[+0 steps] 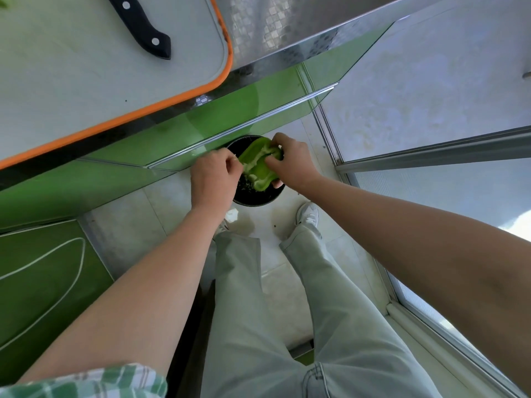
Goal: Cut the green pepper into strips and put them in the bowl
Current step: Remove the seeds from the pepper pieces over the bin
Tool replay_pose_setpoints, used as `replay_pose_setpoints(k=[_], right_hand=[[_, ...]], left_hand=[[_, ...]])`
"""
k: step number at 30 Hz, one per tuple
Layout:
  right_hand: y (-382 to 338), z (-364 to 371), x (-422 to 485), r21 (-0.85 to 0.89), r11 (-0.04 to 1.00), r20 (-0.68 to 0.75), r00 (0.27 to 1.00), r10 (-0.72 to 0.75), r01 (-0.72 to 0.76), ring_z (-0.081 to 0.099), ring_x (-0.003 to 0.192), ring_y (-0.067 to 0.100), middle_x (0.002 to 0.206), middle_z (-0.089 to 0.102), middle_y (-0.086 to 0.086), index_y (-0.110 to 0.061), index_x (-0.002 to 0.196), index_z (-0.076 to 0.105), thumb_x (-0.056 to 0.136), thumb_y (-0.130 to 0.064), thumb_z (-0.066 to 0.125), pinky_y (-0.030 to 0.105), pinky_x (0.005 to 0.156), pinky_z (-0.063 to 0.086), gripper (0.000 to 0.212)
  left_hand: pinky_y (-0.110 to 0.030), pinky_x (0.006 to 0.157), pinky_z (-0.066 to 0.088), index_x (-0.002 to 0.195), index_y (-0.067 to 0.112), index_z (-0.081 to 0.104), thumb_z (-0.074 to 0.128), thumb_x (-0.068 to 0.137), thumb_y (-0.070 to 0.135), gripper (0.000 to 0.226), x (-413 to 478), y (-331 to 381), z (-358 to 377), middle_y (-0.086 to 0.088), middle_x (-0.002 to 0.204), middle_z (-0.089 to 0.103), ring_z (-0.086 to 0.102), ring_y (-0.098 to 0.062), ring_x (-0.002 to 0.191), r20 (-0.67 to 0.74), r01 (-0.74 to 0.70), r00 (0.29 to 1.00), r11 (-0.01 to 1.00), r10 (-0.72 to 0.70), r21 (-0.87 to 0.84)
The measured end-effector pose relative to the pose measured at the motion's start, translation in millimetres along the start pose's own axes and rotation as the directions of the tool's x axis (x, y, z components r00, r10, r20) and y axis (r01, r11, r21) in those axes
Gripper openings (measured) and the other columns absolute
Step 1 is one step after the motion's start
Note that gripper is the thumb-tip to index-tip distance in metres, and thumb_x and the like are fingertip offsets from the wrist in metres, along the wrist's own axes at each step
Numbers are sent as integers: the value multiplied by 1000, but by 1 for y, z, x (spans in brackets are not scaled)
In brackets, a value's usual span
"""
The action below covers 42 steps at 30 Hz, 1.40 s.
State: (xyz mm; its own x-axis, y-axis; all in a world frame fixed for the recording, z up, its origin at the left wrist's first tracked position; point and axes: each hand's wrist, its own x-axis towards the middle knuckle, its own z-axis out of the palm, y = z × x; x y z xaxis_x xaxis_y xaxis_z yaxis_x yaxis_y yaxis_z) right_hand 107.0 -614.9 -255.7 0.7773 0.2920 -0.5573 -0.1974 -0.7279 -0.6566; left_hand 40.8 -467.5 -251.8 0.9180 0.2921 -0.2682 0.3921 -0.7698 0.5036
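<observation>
A halved green pepper is held cut side up over a black bin on the floor. My right hand grips the pepper half from the right, thumb inside it. My left hand pinches at the pale core on the pepper's left edge. A black-handled knife lies on the white cutting board with an orange rim, up on the counter at the top left. No bowl is in view.
Green cabinet fronts run below the steel counter edge. Frosted glass panels stand to the right. My legs and white shoes are on the tiled floor just behind the bin.
</observation>
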Motion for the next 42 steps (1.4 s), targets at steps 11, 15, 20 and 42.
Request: replay_pose_setpoints(k=[11,15,20,42], right_hand=[[-10,-5,-5,-136,980,37,990,-139,143,50,56,23,60,45,0,-3,92,53,81,-14,60,27,47,35,17],[-13,-8,-4,-127,977,46,985,-165,169,43,56,19,58,42,-2,-9,88,46,80,-15,61,27,49,34,18],[-8,-12,-3,-106,978,75,982,-172,179,40,57,17,65,46,4,-4,94,49,80,-13,61,25,50,32,20],[-7,-21,-3,-17,996,50,995,-86,87,48,54,15,66,44,-2,-6,96,51,82,-9,59,17,39,38,17]], left_hand=[[-34,62,41,90,7,64,56,89,24,18,11,27,14,-12,87,65,63,-31,82,172,-98,984,939,42,330],[-33,59,39,83,7,65,56,87,17,14,15,31,11,-15,80,65,62,-35,79,147,-60,989,954,17,293],[-30,56,35,72,9,67,60,84,18,16,15,30,10,-10,66,64,56,-31,64,90,37,995,992,-48,125],[-29,53,39,70,7,65,66,81,20,17,20,31,14,-9,64,62,61,-28,64,133,39,989,983,-64,182]])
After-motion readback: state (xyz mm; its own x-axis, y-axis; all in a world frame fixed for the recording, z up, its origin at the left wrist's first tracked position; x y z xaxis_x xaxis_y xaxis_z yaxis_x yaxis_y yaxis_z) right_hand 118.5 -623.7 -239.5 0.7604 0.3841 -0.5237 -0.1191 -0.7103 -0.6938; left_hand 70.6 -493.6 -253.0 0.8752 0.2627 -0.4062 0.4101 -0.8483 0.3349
